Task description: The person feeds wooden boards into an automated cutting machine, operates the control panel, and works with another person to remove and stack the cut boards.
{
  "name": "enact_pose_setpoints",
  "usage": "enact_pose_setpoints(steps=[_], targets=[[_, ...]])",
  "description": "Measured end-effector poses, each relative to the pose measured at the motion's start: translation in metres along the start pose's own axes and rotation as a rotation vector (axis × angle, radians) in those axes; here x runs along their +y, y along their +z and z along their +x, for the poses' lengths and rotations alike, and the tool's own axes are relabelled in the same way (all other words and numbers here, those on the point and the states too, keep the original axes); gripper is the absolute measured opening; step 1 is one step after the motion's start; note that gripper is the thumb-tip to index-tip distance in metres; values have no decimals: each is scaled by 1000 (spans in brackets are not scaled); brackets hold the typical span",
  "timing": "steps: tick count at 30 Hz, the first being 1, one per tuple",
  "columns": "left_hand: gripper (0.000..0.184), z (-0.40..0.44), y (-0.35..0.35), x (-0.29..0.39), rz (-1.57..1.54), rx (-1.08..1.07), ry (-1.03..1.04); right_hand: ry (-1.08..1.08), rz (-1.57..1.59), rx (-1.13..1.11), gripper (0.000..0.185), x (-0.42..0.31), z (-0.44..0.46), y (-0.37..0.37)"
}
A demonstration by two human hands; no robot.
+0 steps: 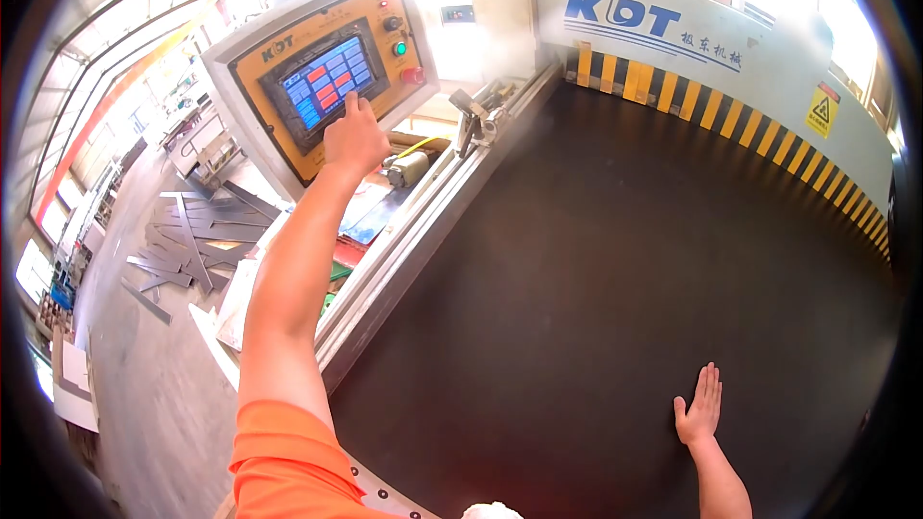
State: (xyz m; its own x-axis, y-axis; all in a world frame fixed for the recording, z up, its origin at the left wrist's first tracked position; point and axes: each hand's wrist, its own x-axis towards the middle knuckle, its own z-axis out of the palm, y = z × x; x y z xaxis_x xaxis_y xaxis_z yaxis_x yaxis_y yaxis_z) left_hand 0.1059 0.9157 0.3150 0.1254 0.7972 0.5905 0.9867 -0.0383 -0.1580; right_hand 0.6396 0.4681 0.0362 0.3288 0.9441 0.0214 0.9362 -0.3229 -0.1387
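Note:
My left hand reaches up to the control panel, its index finger stretched out against the lower right part of the lit touchscreen. The screen shows blue and red buttons. The hand holds nothing, and the other fingers are partly hidden. My right hand lies flat on a large dark sheet or board, its fingers stretched forward and the thumb out to the side. The dark surface runs under a yellow-and-black striped guard on the machine's far side.
A metal side rail with a clamp-like fitting runs along the board's left edge. Beside the screen sit a green button and a red knob. Dark offcut strips lie on the floor at left. A yellow warning label marks the machine.

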Motion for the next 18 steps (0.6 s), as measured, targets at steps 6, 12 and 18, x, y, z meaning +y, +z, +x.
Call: enact_pose_setpoints(steps=[6, 12, 18], targets=[[49, -14, -8, 7, -102, 106, 128, -3, -7, 2, 85, 0, 0, 0], [46, -21, -8, 35, -196, 146, 141, -13, -1, 18, 86, 2, 1, 2], [54, -96, 25, 77, -386, 40, 579, -59, 28, 98, 79, -8, 1, -18]])
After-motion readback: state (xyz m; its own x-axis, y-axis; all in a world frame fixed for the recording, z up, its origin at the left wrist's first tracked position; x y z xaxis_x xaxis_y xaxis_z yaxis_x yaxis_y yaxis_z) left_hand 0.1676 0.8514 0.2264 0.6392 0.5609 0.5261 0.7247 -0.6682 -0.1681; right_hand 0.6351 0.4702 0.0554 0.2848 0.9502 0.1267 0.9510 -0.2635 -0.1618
